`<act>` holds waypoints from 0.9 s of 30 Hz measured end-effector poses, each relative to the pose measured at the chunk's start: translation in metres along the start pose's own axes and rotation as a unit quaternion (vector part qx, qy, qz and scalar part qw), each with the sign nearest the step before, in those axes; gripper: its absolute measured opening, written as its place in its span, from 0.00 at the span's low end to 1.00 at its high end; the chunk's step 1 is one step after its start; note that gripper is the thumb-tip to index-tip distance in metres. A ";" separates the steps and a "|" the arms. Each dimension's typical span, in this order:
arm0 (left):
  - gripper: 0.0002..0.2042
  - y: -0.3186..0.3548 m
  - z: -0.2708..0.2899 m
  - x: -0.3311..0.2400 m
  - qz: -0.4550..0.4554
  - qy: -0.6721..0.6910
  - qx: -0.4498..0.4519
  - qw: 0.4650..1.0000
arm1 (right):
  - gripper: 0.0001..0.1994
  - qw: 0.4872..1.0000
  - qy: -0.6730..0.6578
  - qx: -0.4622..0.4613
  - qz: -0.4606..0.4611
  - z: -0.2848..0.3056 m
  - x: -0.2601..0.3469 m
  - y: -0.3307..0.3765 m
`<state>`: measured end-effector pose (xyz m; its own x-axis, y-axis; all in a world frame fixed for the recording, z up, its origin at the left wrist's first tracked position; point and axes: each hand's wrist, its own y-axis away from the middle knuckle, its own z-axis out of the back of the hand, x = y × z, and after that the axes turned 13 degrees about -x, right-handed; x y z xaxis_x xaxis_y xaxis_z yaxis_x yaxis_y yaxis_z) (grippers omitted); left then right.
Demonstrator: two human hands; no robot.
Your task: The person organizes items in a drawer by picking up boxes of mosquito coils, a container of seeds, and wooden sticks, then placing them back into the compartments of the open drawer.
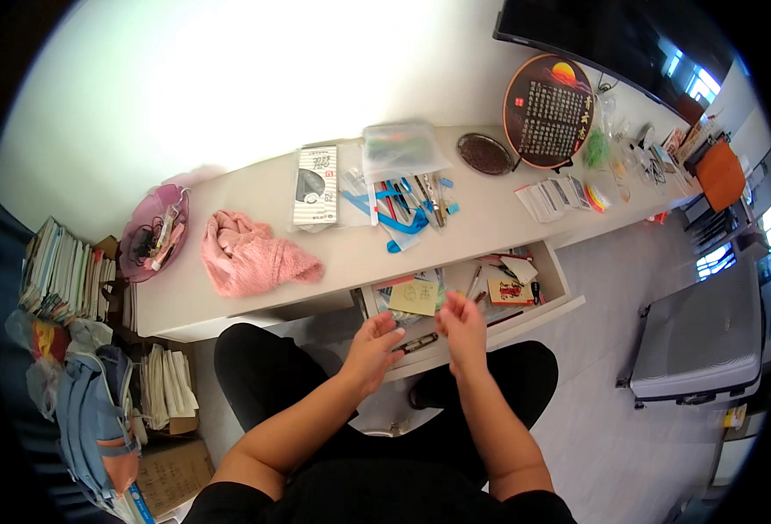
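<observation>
Below, both hands over open drawer [569,301], left hand [372,345] fingers curled loose, right hand [462,325] fingers spread, yellow paper square [414,298] beside.

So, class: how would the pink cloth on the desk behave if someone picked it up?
The pink cloth lies crumpled in soft folds, so it is probably floppy and would sag. It looks like fuzzy fabric, so likely light, unlikely to slip and not fragile.

White wall [228,79], long cream desk [254,288], pale tiled floor [612,437], bright windows [698,83], daylight
</observation>
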<state>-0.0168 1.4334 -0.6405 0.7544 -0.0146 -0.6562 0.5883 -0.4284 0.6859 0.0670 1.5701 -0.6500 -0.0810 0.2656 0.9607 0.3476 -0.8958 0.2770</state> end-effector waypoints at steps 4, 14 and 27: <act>0.25 0.004 0.002 -0.001 -0.029 -0.014 0.022 0.999 | 0.13 0.991 -0.041 0.098 -0.080 0.002 -0.008 0.051; 0.14 -0.054 0.026 -0.092 -0.508 -0.190 -0.118 0.832 | 0.08 0.980 0.082 0.160 0.084 -0.025 0.014 0.051; 0.13 -0.104 0.064 -0.160 -0.532 -0.654 -0.243 0.480 | 0.08 0.940 0.121 0.286 0.139 -0.111 0.026 0.022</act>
<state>-0.2171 1.4224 -0.6273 -0.6889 -0.7123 -0.1342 0.6761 -0.5648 -0.4732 -0.0316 1.5182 -0.6166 -0.0995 -0.1018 0.9898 0.8270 -0.5617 0.0254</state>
